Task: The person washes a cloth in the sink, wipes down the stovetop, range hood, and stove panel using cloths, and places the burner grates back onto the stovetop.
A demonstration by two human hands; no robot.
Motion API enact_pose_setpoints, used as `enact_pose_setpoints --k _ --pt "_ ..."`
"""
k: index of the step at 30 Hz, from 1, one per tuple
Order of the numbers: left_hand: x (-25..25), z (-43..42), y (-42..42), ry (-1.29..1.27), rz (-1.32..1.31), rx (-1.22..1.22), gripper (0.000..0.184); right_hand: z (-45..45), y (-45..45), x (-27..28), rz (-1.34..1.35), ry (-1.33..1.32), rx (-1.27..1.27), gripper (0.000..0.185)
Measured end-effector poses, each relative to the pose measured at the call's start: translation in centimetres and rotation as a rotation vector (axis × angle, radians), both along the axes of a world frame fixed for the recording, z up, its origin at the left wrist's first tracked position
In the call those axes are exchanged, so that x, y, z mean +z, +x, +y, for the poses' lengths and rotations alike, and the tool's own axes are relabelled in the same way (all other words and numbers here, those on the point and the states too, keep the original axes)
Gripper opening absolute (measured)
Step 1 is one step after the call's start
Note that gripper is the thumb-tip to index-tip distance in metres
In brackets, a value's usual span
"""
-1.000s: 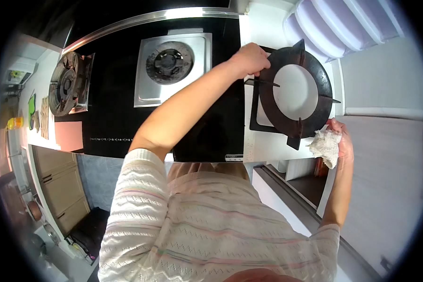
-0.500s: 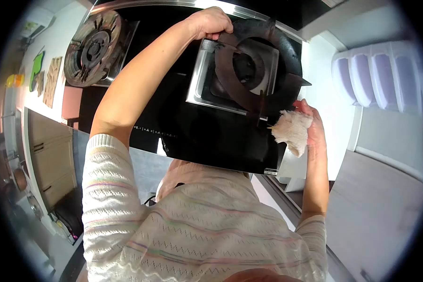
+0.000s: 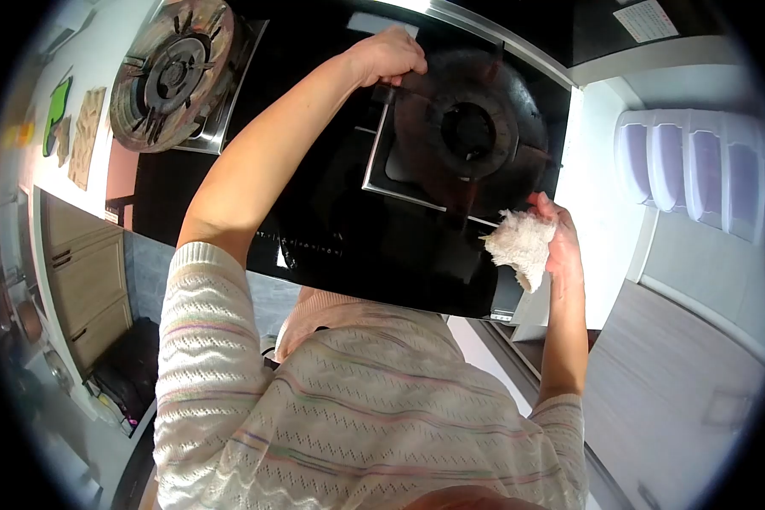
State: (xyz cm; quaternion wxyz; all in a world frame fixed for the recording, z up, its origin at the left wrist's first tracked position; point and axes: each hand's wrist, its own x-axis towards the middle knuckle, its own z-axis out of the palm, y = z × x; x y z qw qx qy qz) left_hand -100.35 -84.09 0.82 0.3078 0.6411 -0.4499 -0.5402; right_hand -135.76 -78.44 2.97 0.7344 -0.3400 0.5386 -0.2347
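A dark round pan support (image 3: 523, 110) with upright prongs lies over or just above the right burner (image 3: 469, 134) of the black glass hob (image 3: 314, 195); whether it touches down cannot be seen. My left hand (image 3: 387, 57) has its fingers closed on the support's upper left edge. At the lower right edge, my right hand (image 3: 561, 234) holds a crumpled whitish cloth (image 3: 520, 245), its fingertips at the support's rim. Part of the burner's metal tray (image 3: 378, 166) shows beneath the support.
The left burner (image 3: 174, 75) carries its own round support. A green item (image 3: 57, 115) and a patterned brown piece (image 3: 87, 140) lie on the far left counter. White curved racks (image 3: 688, 161) stand at the right, beside the white counter (image 3: 608, 195).
Both hands have carried the dark support left from the white counter to the right burner, and it now sits lower over it. The cloth has moved along in my right hand.
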Motion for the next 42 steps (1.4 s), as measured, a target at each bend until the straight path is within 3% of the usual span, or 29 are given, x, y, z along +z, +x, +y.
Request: enact_pose_setpoints --k 8,9,12,14,17,18,19,21,22,23,25,27,29,33,34,38,40,42 --pt "0.3 0.9 0.0 0.038 -0.117 -0.001 0.046 -0.4 0.2 -1.0 -0.029 0.049 -0.065 0.024" --pt "-0.1 1.8 -0.8 -0.182 0.009 0.118 0.010 -0.3 -0.3 -1.3 -0.090 0.101 -0.087 0.021" --pt "-0.9 1.1 0.6 -0.058 0.067 -0.112 0.015 0.5 -1.6 -2.1 -0.055 0.063 -0.043 0.036" --pt "0.4 1.5 0.1 -0.004 -0.101 -0.058 0.022 1.3 -1.2 -0.2 -0.062 0.064 0.020 0.038" --pt "0.4 2.5 1.3 -0.053 -0.059 0.041 0.029 1.1 -5.0 1.8 -0.088 -0.049 0.059 0.049" --pt "0.7 3.1 2.0 -0.056 -0.050 0.085 0.030 0.0 -6.7 2.7 -0.039 -0.158 -0.001 0.056" --pt "0.7 4.0 2.9 -0.082 -0.043 0.118 0.031 -2.0 -9.0 3.9 -0.110 -0.186 -0.029 0.052" --pt "1.1 6.4 3.9 -0.102 -0.028 0.209 0.034 -6.9 -11.0 6.6 0.129 -0.456 -0.091 0.055" --pt "1.4 7.9 4.0 -0.098 -0.020 0.267 0.036 -9.6 -11.6 7.0 0.240 -0.604 -0.007 0.050" --pt "1.0 9.4 4.5 -0.097 -0.011 0.290 0.036 -13.5 -13.3 5.1 0.473 -0.867 0.080 0.037" --pt "0.8 12.5 4.3 -0.080 -0.024 0.356 0.038 -19.4 -12.3 2.5 0.958 -1.029 0.371 0.022" --pt "1.3 15.7 2.5 -0.034 -0.077 0.425 0.039 -23.8 -16.4 -5.4 1.023 -1.381 0.606 0.024" --pt "1.4 18.3 0.4 0.017 -0.132 0.474 0.039 -23.5 -16.4 -7.3 0.994 -1.310 0.506 0.029" --pt "0.4 21.3 -4.1 -0.043 0.084 0.481 0.037 -17.7 -18.4 -7.6 1.017 -1.333 0.516 0.026" --pt "0.6 21.2 -5.8 -0.038 0.101 0.471 0.036 -14.8 -19.0 -8.4 0.984 -1.410 0.426 0.022" --pt "3.1 19.9 -12.2 -0.083 0.209 0.381 0.029 2.4 -24.0 -8.5 0.910 -1.534 0.465 0.016" --pt "4.3 18.8 -14.6 -0.101 0.217 0.289 0.028 11.4 -26.4 -5.1 0.806 -1.235 0.462 0.010" --pt "4.8 18.6 -15.4 -0.115 0.206 0.260 0.027 12.8 -28.9 -1.6 0.727 -0.643 0.703 0.010"
